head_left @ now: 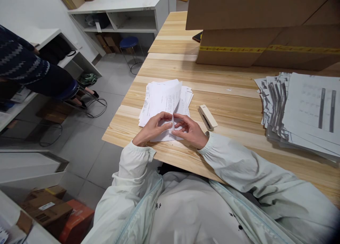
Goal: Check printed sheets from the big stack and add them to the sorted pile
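Observation:
Over a loose pile of printed papers (156, 89) near the table's left edge, both my hands hold raised sheets of paper (174, 96). My left hand (156, 126) pinches them from the left, fingers curled and thumb in front. From the right, my right hand (190, 130) closes on the same sheets' near edge, its thumb and fingers bent. The sheets stand up and lean between my hands, partly covering the pile. A cream stapler (208, 117) lies on the table just right of my right hand, touched by neither hand.
A thick stack of papers (312, 109) sits on the wooden table (231, 102) at the right. Behind it stands a large cardboard box (239, 45). To the left, a person (23, 63) sits on a stool; another blue stool (129, 42) stands by the white shelves (127, 3).

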`<state>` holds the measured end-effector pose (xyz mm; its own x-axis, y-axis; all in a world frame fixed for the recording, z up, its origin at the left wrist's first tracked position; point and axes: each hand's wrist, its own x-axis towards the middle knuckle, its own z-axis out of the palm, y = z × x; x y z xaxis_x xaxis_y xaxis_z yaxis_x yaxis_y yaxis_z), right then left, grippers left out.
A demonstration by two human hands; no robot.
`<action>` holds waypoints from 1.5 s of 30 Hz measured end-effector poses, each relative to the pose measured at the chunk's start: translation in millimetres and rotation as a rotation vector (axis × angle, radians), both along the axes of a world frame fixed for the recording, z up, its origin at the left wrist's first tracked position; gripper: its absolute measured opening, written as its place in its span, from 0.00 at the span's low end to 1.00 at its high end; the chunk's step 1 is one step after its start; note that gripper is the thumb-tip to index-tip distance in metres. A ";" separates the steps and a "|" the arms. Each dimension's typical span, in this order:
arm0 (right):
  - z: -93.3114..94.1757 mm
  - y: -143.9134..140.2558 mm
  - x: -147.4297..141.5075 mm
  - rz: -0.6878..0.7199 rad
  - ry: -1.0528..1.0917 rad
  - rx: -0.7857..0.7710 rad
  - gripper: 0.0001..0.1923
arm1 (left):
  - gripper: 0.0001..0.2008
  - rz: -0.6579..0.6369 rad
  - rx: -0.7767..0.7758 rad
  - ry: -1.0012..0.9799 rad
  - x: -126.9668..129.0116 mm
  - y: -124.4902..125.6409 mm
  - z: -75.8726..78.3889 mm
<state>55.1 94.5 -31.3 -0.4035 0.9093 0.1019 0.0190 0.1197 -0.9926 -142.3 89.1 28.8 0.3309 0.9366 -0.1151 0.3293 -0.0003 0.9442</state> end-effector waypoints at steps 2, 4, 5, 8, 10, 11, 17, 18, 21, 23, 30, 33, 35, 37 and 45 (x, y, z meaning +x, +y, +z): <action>-0.2 0.3 0.0 -0.001 0.000 0.002 0.35 | 0.20 -0.011 0.005 -0.010 -1.0 0.0 -1.4; -0.3 0.4 -0.1 0.000 -0.002 0.002 0.36 | 0.20 -0.022 0.010 -0.020 -2.1 0.3 -3.2; -0.3 0.3 -0.2 -0.001 -0.003 0.002 0.36 | 0.20 -0.028 0.013 -0.025 -2.8 0.5 -4.1; -0.2 0.0 -0.3 -0.001 -0.003 0.002 0.36 | 0.21 -0.044 0.023 -0.036 -4.5 1.0 -5.8; -0.2 -0.3 -0.3 -0.002 -0.001 0.004 0.36 | 0.21 -0.052 0.026 -0.037 -5.7 1.2 -6.2; -0.2 -0.4 -0.3 -0.001 0.001 0.005 0.36 | 0.21 -0.056 0.026 -0.038 -6.3 1.2 -6.3; -0.7 -0.4 0.1 0.000 0.003 0.008 0.36 | 0.23 -0.084 0.049 -0.070 -11.2 2.1 -11.2; -0.8 -0.3 0.2 0.000 0.002 0.006 0.36 | 0.23 -0.088 0.052 -0.068 -12.1 2.5 -12.5; -1.0 0.0 0.4 0.001 -0.003 0.006 0.36 | 0.24 -0.097 0.057 -0.051 -14.5 3.4 -14.9; -1.3 0.1 0.4 0.002 -0.005 0.009 0.36 | 0.25 -0.103 0.057 -0.047 -15.5 3.8 -14.9; -2.0 0.2 0.3 0.002 -0.009 0.014 0.36 | 0.20 -0.095 0.064 -0.034 -12.3 1.8 -9.7; -1.8 0.0 0.7 0.010 -0.006 0.008 0.37 | 0.10 -0.044 0.111 0.035 -6.7 -0.7 -10.9; -0.7 -0.4 0.7 0.009 -0.011 -0.013 0.38 | 0.06 -0.002 0.157 0.076 -2.7 -3.3 -12.8; 0.9 -1.0 0.1 -0.027 -0.011 -0.061 0.41 | 0.05 0.055 0.138 0.052 -0.3 -6.5 -14.2; -6.5 -1.1 -2.3 -0.202 -0.002 -0.025 0.37 | 0.04 0.526 -0.102 -0.638 -19.2 -18.5 -20.1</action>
